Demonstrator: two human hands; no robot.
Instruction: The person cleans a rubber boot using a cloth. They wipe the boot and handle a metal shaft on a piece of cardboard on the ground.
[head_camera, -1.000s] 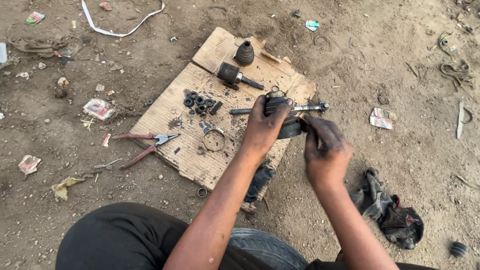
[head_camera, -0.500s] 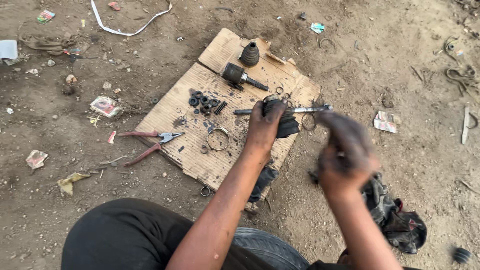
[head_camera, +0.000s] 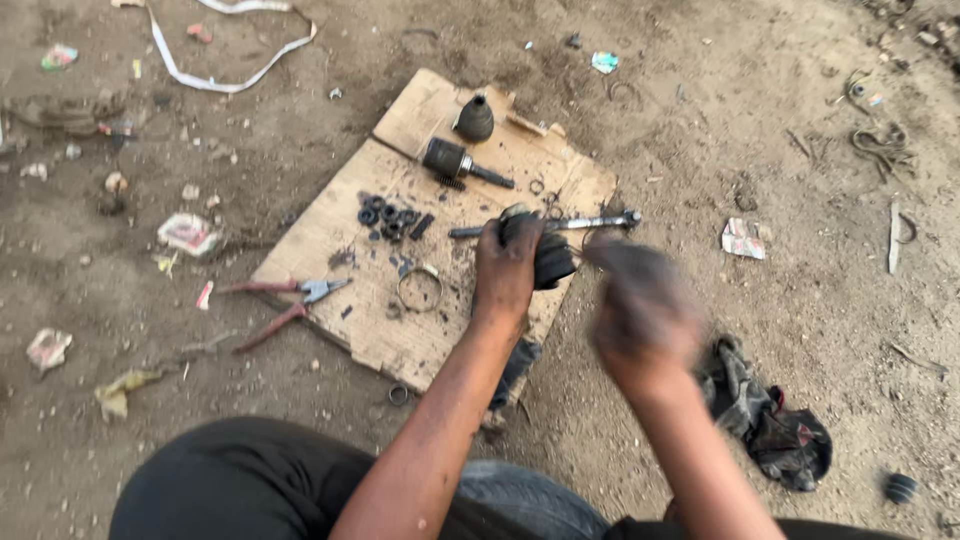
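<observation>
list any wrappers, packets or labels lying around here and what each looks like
Crumpled wrapper, dirt right of the board: white and red.
Flat packet, dirt left of the board: white, reddish print.
Small scrap, top centre: pale teal.
Torn wrapper, far left: whitish, reddish marks.
No signs or screens.

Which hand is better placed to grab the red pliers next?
Probably the left hand. It rests on the black part on the wooden board, on the same side as the red pliers. The right hand is blurred and farther away.

Head view, steeply downward, at arm's length
</observation>
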